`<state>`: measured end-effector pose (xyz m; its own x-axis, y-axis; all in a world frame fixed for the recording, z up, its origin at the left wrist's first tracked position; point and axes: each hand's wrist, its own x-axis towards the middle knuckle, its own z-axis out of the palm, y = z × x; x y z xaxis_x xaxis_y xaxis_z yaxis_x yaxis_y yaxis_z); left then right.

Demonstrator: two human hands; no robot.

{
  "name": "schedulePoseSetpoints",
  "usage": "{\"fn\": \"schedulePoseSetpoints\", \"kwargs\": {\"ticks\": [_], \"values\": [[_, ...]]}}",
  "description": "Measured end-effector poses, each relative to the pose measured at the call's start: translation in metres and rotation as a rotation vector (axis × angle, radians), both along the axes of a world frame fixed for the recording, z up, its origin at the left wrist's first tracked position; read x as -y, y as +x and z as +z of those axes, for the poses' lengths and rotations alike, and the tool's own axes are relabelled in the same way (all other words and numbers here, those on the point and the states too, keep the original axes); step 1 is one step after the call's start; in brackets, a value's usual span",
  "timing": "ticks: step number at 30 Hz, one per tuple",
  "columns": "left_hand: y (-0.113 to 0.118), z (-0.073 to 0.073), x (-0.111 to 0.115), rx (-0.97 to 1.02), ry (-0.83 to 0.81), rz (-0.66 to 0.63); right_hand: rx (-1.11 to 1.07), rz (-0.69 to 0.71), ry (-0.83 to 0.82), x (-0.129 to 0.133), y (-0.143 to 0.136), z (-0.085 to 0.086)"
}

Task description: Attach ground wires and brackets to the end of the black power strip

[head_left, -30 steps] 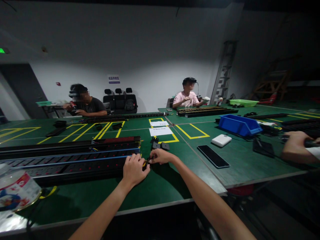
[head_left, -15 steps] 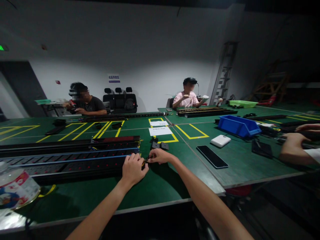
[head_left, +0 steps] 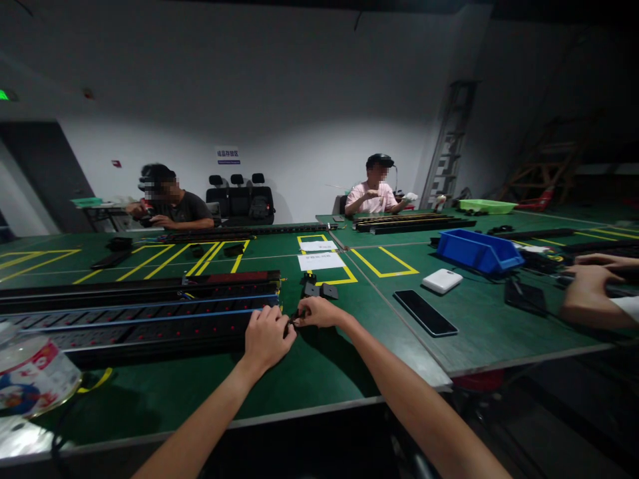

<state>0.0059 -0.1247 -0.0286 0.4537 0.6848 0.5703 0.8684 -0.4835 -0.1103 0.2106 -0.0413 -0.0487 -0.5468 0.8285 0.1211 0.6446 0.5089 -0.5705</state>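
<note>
A long black power strip (head_left: 150, 319) with blue wires and red dots lies across the green table (head_left: 319, 372), its right end near the table's middle. My left hand (head_left: 264, 339) rests closed over that end. My right hand (head_left: 319, 311) pinches a small black part with wires (head_left: 294, 318) right beside the strip's end, fingertips touching my left hand. Two small black end pieces (head_left: 320, 290) lie just beyond my right hand.
A black phone (head_left: 425, 312), a white power bank (head_left: 442, 280) and a blue bin (head_left: 478, 250) lie on the right table. A co-worker's hands (head_left: 589, 293) work at the far right. A plastic bottle (head_left: 30, 376) lies at left. Two people sit across the tables.
My hands stay at the strip's end with only slight finger shifts. The co-worker's hands at the right have moved a little.
</note>
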Motion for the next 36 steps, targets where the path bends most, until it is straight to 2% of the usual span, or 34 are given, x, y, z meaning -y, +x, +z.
{"fn": "schedulePoseSetpoints", "kwargs": {"ticks": [3,13,29,36], "values": [[0.000,0.000,0.000,0.017,-0.004,-0.012,0.016,-0.032,0.085,0.000,-0.003,-0.002],[0.000,0.000,0.000,-0.016,-0.004,-0.001,0.018,-0.068,0.155,0.003,-0.006,-0.003],[0.001,0.000,0.001,0.025,-0.016,0.003,0.026,-0.062,0.136,0.009,-0.006,0.007],[0.001,-0.001,0.001,0.016,-0.012,0.005,0.028,-0.062,0.136,0.006,-0.006,0.004]]}}
